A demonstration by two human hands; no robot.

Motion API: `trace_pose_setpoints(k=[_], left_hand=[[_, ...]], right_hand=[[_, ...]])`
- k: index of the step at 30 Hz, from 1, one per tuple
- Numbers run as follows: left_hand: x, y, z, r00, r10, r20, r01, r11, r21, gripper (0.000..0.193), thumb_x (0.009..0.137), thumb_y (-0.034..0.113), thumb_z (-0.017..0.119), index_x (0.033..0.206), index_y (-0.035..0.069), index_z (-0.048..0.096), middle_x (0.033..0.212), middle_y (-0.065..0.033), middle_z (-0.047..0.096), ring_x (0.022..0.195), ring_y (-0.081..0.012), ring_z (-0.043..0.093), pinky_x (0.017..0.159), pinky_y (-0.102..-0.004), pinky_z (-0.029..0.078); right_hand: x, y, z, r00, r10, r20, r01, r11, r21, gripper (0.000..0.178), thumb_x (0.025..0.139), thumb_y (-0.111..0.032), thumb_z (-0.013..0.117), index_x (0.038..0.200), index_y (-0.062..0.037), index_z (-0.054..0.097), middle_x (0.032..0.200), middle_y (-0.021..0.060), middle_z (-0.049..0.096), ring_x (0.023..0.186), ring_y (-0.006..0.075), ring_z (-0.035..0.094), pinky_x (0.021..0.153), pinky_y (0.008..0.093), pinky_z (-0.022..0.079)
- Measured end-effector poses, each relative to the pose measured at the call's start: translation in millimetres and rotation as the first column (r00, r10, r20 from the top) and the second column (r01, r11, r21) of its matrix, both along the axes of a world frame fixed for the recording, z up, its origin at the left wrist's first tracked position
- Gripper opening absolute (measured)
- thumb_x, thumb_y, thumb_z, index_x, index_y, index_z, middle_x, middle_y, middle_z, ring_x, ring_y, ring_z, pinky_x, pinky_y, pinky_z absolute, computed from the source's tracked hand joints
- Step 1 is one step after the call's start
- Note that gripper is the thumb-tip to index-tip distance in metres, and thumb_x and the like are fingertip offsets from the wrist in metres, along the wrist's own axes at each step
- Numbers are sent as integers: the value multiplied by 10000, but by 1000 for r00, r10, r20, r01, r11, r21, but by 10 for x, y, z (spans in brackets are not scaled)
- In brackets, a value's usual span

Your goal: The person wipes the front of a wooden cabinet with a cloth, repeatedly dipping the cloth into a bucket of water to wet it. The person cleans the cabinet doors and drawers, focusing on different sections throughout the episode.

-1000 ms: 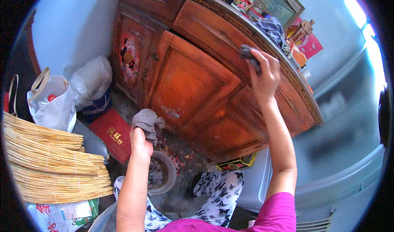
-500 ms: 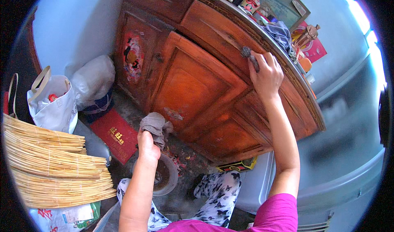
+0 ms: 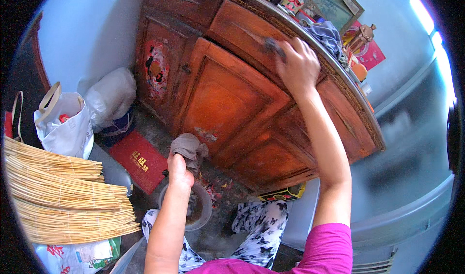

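Cabinet (image 3: 242, 92) wood looks red-brown and worn: the door (image 3: 220, 109) is bright orange at its middle and darker toward its frame, with a pale scraped patch (image 3: 206, 134) low down. A patchy coloured picture (image 3: 156, 70) is on the cabinet's left end.

The scrubber (image 3: 274, 47), dark grey and rough-edged, is at the cabinet's upper drawer (image 3: 244, 27) and seems to touch it. The right hand (image 3: 299, 65) has it pinched between bent fingers and thumb.

The rag (image 3: 186, 145), greyish and crumpled, hangs in folds before the cabinet's lower part. The left hand (image 3: 180, 172) grips it, fingers mostly hidden by the cloth; how tightly they curl I cannot tell. The basin (image 3: 208, 203), round and translucent, stands in front of the cabinet, partly behind the left forearm (image 3: 169, 225).

Compared with half a second ago, the right hand and scrubber have shifted left along the cabinet's drawer front. The left hand still holds the rag before the cabinet.
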State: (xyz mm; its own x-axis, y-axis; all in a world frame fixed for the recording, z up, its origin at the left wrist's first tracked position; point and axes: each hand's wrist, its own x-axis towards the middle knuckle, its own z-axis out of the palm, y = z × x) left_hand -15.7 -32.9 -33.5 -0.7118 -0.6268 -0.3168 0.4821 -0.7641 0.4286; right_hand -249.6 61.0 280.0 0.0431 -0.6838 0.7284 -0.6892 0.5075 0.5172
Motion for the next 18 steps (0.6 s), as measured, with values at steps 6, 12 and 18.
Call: trace_pose_setpoints(k=[6,12,18], left_hand=[[20,47,190,999,11,31,-14,994,110,263,1034,168,553,1238,48,666,1148,-103,727,1021,-255,706,900,-435,590],[-67,55,69,997,17,-75,-10,995,103,239,1021,106,544,1217,36,659,1104,-115,721,981,-278,706,851,-483,606],[-21,23,166,999,44,-5,-44,997,70,258,1022,117,543,1239,29,652,1110,-118,721,1000,-285,707,859,-489,601]], right_hand=[[-4,399,-48,1000,4,16,-4,1000,-12,293,771,-162,791,1055,-155,720,996,58,640,965,289,656,813,434,544],[-175,-759,63,995,80,-55,-81,997,-11,160,824,-188,746,967,-129,705,966,78,647,951,299,676,793,440,563],[-129,-1100,-10,985,149,-92,-150,989,-11,184,794,-129,748,975,-158,726,990,55,653,971,261,678,829,416,560]])
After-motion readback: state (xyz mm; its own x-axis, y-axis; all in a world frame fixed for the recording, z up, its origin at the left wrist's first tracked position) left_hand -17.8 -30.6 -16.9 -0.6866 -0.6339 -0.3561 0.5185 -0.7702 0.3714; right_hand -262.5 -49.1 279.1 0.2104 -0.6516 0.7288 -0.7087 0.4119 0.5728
